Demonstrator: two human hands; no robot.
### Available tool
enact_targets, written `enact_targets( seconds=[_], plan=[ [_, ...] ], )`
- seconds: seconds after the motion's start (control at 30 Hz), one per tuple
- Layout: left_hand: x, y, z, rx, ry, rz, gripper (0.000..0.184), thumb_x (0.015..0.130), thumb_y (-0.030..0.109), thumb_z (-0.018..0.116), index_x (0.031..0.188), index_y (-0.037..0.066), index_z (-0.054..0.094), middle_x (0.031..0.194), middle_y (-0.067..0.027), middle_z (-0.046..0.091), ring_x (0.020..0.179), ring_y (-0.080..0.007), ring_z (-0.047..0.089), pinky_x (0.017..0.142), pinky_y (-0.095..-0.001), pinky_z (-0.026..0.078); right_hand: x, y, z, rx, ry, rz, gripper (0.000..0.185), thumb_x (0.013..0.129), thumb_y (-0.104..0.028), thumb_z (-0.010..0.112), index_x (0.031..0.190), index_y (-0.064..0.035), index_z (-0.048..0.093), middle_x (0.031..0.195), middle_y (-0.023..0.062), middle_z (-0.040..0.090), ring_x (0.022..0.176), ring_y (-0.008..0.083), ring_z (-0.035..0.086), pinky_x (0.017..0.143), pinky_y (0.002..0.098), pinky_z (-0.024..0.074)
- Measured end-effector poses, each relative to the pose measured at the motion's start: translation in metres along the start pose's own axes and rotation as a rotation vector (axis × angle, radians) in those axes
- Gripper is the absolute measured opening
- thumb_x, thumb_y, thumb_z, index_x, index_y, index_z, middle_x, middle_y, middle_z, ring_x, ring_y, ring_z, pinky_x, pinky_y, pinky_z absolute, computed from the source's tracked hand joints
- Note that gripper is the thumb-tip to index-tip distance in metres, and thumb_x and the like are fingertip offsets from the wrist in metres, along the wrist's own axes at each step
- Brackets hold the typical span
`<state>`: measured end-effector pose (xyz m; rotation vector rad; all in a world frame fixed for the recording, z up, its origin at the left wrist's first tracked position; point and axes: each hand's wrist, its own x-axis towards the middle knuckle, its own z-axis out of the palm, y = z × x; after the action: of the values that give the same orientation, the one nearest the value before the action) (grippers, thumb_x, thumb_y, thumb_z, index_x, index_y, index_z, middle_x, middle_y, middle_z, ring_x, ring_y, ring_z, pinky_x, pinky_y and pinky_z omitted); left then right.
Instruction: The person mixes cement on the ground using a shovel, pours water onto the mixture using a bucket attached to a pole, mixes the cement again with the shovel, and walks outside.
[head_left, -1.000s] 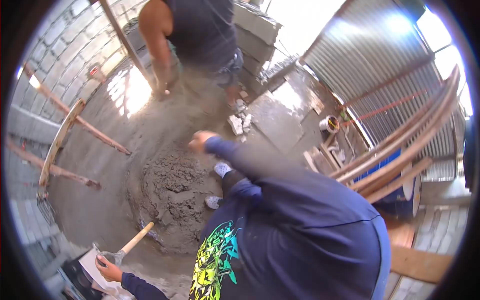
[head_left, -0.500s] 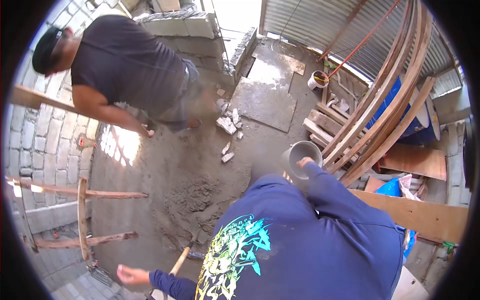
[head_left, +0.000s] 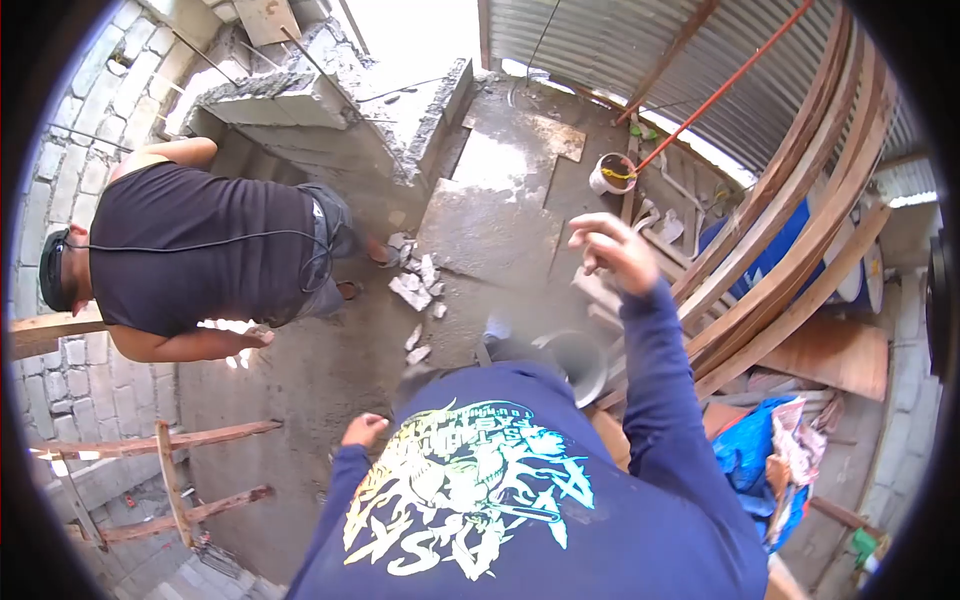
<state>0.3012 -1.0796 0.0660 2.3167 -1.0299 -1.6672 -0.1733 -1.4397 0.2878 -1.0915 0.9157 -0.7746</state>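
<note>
My right hand [head_left: 612, 252] is raised over the right side of the floor, its fingers apart and loosely bent, with nothing in them. Below it, beside my body, a grey bucket [head_left: 580, 366] sits blurred, apart from the hand. At the lower left my left hand [head_left: 366, 430] is held low beside my printed dark blue shirt [head_left: 480, 480]. Its fingers look curled together, and what they hold, if anything, is hidden. Wet grey mortar [head_left: 300, 400] covers the floor around it.
A person [head_left: 210, 250] in a dark sleeveless top bends over at the left. Broken block pieces [head_left: 412, 290] lie mid-floor. Long curved boards [head_left: 790, 240] lean at the right by a blue drum [head_left: 765, 250]. Wooden frames [head_left: 170, 480] stand lower left; a white pail [head_left: 613, 174] is behind.
My right hand has left the grey bucket and risen. My left hand has drawn nearer my body. The shovel handle and mortar heap have gone from view as the view turned.
</note>
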Motion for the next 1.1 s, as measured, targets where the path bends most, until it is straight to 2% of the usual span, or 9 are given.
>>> enact_targets(
  seconds=[0.1,0.17,0.33,0.47,0.57,0.73,0.87,1.0,1.1],
  plan=[
    [0.045,0.101,-0.014,0.051,0.083,0.219,0.040,0.075,0.029,0.065,0.098,-0.003,0.060,0.094,-0.0157,0.063,0.090,-0.0232,0.060,0.081,-0.0331,0.045,-0.023,-0.110,-0.007,0.136,-0.400,-0.654,0.078,0.067,-0.060,0.065,0.115,-0.0010,0.051,0.117,0.0183,0.049,0.065,0.0156,0.055,0.057,0.0244,0.0469],
    [0.074,0.181,-0.031,0.026,0.133,0.345,0.039,0.078,0.025,0.063,0.105,-0.002,0.056,0.101,-0.0153,0.062,0.094,-0.0225,0.059,0.083,-0.0333,0.045,-0.041,-0.152,0.004,0.333,-0.554,-0.979,0.050,0.071,-0.052,0.067,0.095,-0.0080,0.065,0.123,0.0147,0.048,0.063,0.0212,0.058,0.052,0.0259,0.0459],
    [0.112,0.397,-0.090,-0.205,0.408,0.767,0.030,0.080,0.014,0.063,0.106,0.001,0.057,0.099,-0.0091,0.060,0.092,-0.0170,0.057,0.084,-0.0296,0.044,-0.039,-0.230,0.016,0.274,-0.792,-0.874,0.015,0.076,-0.020,0.067,0.070,-0.0069,0.065,0.094,0.0027,0.061,0.067,0.0214,0.060,0.050,0.0309,0.0488],
    [0.137,0.520,-0.164,-0.521,0.808,1.055,0.038,0.080,0.010,0.065,0.113,0.002,0.050,0.114,-0.0102,0.052,0.106,-0.0183,0.049,0.091,-0.0293,0.039,-0.008,-0.236,0.013,0.218,-0.469,-1.007,0.017,0.080,-0.027,0.061,0.082,-0.0099,0.065,0.098,0.0033,0.064,0.055,0.0175,0.054,0.044,0.0245,0.0400],
    [0.176,0.570,-0.235,-0.710,1.024,1.118,0.046,0.079,0.009,0.066,0.116,-0.003,0.042,0.120,-0.0154,0.047,0.111,-0.0210,0.046,0.094,-0.0291,0.037,0.042,-0.246,-0.026,0.308,-0.641,-0.827,0.010,0.082,-0.015,0.057,0.076,-0.0118,0.065,0.102,0.0015,0.063,0.056,0.0157,0.054,0.045,0.0237,0.0407],
    [0.212,0.626,-0.308,-0.762,1.514,1.035,0.057,0.075,0.020,0.072,0.114,-0.007,0.039,0.119,-0.0209,0.048,0.111,-0.0241,0.047,0.093,-0.0296,0.038,0.155,-0.258,-0.092,0.387,-1.052,-0.785,0.019,0.079,-0.028,0.064,0.078,-0.0083,0.066,0.096,0.0063,0.061,0.067,0.0209,0.058,0.054,0.0337,0.0488],
    [0.231,0.648,-0.338,-0.880,1.560,0.790,0.056,0.081,0.032,0.064,0.112,-0.009,0.041,0.103,-0.0191,0.058,0.099,-0.0235,0.056,0.085,-0.0291,0.044,0.223,-0.231,-0.141,0.536,-0.536,-0.690,0.044,0.079,-0.050,0.059,0.088,-0.0072,0.054,0.099,0.0124,0.054,0.072,0.0183,0.053,0.065,0.0338,0.0460],
    [0.234,0.673,-0.339,-1.040,1.418,0.803,0.044,0.087,0.041,0.052,0.089,-0.003,0.053,0.082,-0.0132,0.061,0.073,-0.0175,0.060,0.066,-0.0260,0.049,0.281,-0.190,-0.166,0.652,-0.299,-0.494,0.045,0.081,-0.051,0.055,0.095,-0.0088,0.048,0.097,0.0071,0.050,0.072,0.0163,0.049,0.064,0.0315,0.0432],
    [0.241,0.681,-0.337,-1.147,1.405,0.715,0.045,0.088,0.045,0.048,0.071,0.003,0.050,0.055,-0.0024,0.043,0.052,-0.0112,0.045,0.054,-0.0243,0.042,0.328,-0.159,-0.171,0.710,-0.227,-0.365,0.047,0.086,-0.051,0.045,0.099,-0.0053,0.046,0.100,0.0115,0.049,0.076,0.0184,0.051,0.067,0.0336,0.0435]
  ],
)
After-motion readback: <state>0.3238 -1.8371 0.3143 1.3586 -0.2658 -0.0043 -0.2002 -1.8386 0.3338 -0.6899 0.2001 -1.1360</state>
